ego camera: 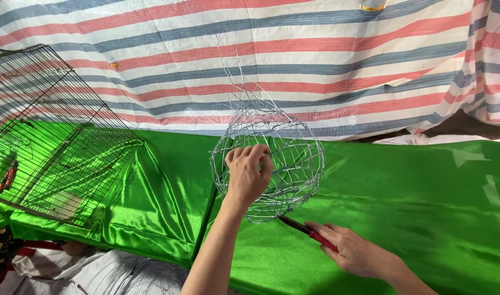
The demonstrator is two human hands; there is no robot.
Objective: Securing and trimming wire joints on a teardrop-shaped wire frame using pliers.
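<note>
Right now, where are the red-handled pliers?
In the head view, the red-handled pliers lie low and centre-right on the green cloth, under the right hand, tips beneath the wire basket.

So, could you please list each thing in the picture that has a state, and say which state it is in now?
Wire basket: unfinished, loose wire ends sticking up, held upright on the green cloth.
Left hand: gripping the basket's wires.
Right hand: closed on the red-handled tool, its tip at the basket's base.
Black wire cage: tilted, resting on the cloth.
Striped tarp: hanging behind as a backdrop.
</note>
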